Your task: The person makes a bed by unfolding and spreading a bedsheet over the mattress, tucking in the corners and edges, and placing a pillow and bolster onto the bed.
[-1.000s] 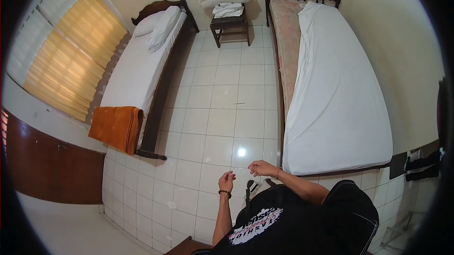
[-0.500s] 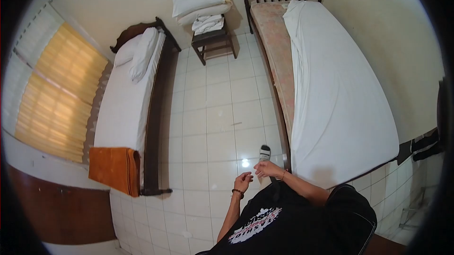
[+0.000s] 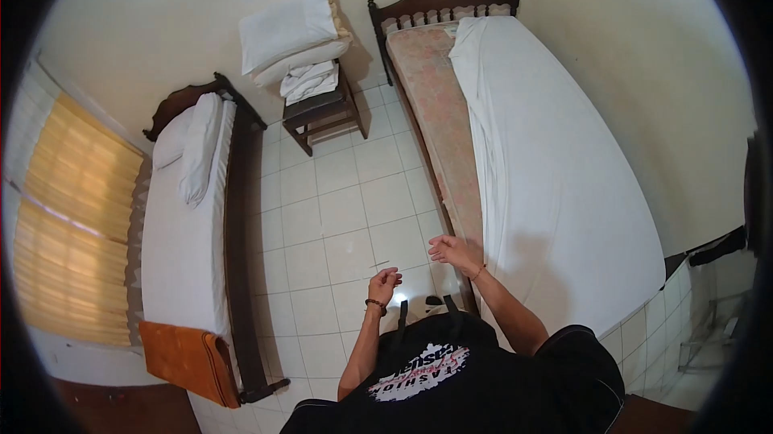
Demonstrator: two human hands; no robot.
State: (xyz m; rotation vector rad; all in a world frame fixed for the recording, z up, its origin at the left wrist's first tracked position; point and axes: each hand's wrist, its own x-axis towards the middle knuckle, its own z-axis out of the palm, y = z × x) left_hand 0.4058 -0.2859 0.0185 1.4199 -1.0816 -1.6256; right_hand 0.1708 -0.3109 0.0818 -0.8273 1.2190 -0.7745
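My right hand (image 3: pixel 453 253) is in the air over the near left edge of the right-hand bed, fingers stretched out and apart, with nothing in it. Lower and to its left, my left hand (image 3: pixel 385 286) hangs above the floor tiles, empty, its fingers loosely bent. Nearest to both is a patterned pink mattress (image 3: pixel 431 72), bare along its left side. A white sheet (image 3: pixel 564 184) covers the rest of it, its left border bunched into folds running from the headboard end downward.
Left stands another bed with a white sheet (image 3: pixel 181 249), pillow (image 3: pixel 175 138), bolster (image 3: pixel 201 152) and folded orange blanket (image 3: pixel 189 360). A dark chair (image 3: pixel 322 109) between the headboards bears folded white linen (image 3: pixel 308 82) and stacked pillows (image 3: pixel 290 31). Tiled floor (image 3: pixel 342 192) separates the beds.
My view has shifted, and I am farther forward between the beds. My hands, close together before, have moved apart; my right hand has reached toward the mattress edge and its fingers have straightened.
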